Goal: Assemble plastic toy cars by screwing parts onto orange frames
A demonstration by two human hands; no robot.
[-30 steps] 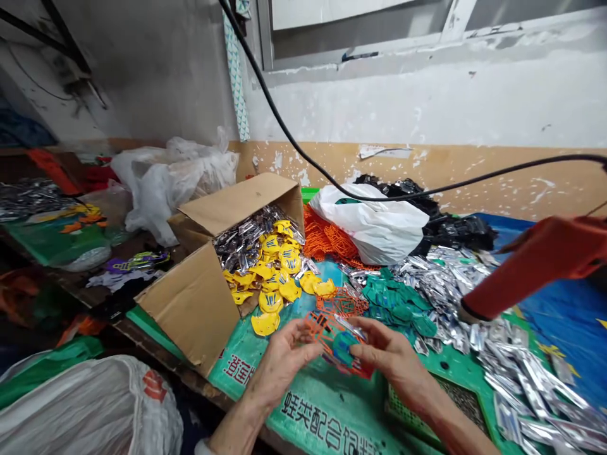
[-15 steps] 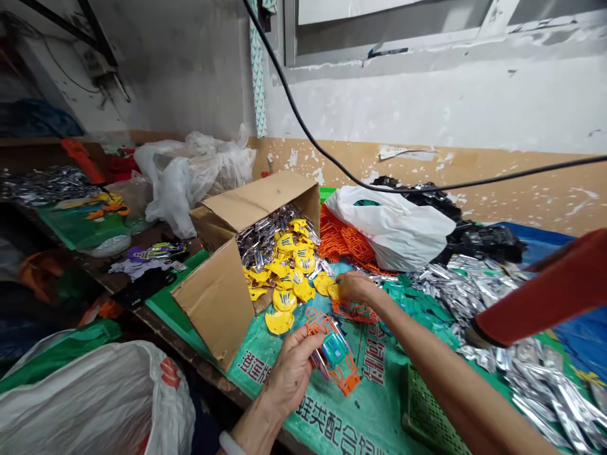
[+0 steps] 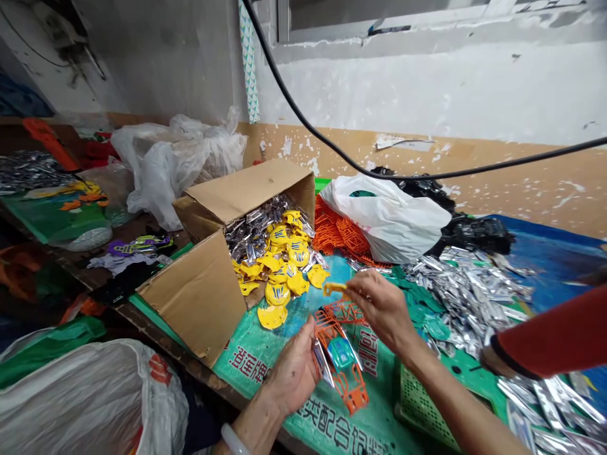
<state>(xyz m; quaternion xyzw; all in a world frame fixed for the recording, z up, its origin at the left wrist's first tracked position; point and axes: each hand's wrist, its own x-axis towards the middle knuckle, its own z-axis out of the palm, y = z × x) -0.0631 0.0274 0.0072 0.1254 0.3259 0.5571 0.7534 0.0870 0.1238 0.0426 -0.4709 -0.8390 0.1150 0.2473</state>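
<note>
My left hand [image 3: 296, 370] grips an orange plastic frame [image 3: 356, 398] from its left side. A teal block [image 3: 340, 352] sits in the frame's middle, and silvery strips run along its sides. Above and to the right, my right hand [image 3: 384, 309] pinches a small yellow plastic piece [image 3: 334, 288], apart from the frame. Another orange frame part [image 3: 348, 311] lies on the green sheet [image 3: 256, 344] behind the held one. Yellow curved pieces [image 3: 277, 294] with dark stripes spill with silver parts from a cardboard box [image 3: 194, 294] lying on its side.
Orange parts [image 3: 339, 230] lie beside a white plastic bag [image 3: 384, 218]. Silver strips [image 3: 469, 287] and teal pieces [image 3: 420, 297] spread rightward. A green basket [image 3: 422, 404] sits under my right forearm. Another person's red sleeve [image 3: 554, 338] reaches in. A black cable [image 3: 327, 151] hangs across.
My right hand has drawn back from the yellow pile toward me and right, with a yellow piece in its fingers. My left hand still holds the orange frame, now tilted differently.
</note>
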